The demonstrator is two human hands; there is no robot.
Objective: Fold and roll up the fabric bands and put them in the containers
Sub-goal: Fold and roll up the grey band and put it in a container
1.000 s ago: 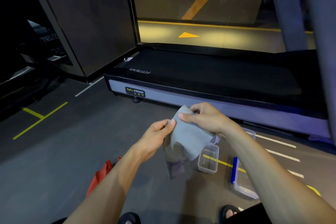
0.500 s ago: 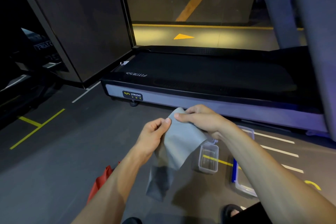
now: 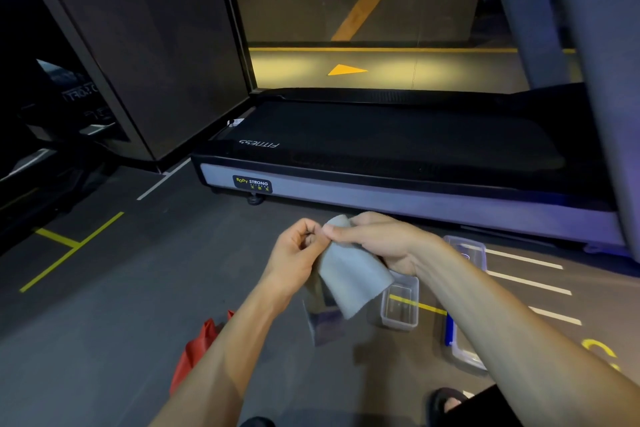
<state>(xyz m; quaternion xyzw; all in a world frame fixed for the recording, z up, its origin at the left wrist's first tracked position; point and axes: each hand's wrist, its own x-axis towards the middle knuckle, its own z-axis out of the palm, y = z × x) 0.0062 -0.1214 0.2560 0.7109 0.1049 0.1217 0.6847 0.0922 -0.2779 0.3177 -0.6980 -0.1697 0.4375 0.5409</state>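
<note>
- I see both hands raised together over the floor point(image 3: 104, 322), in front of the treadmill point(image 3: 398, 191).
- The left hand point(image 3: 294, 253) pinches the upper edge of the grey band point(image 3: 349, 274) with curled fingers; the right hand point(image 3: 377, 239) grips the same top edge, thumb and fingers closed round it. The two hands almost touch.
- The grey band hangs in the air between them, doubled over, its lower part dangling above the floor. I judge it folded but not yet rolled.
- A small clear container point(image 3: 400, 305) stands on the floor just below the right wrist; I see nothing in it.
- A second clear container point(image 3: 465, 253) lies farther off; another with a blue edge point(image 3: 464, 347) sits nearer me. Their contents are unclear.
- A red bag point(image 3: 197, 354) lies by the left forearm.
- My judgement: the task is at an early stage; rolling and placing this band remain.
</note>
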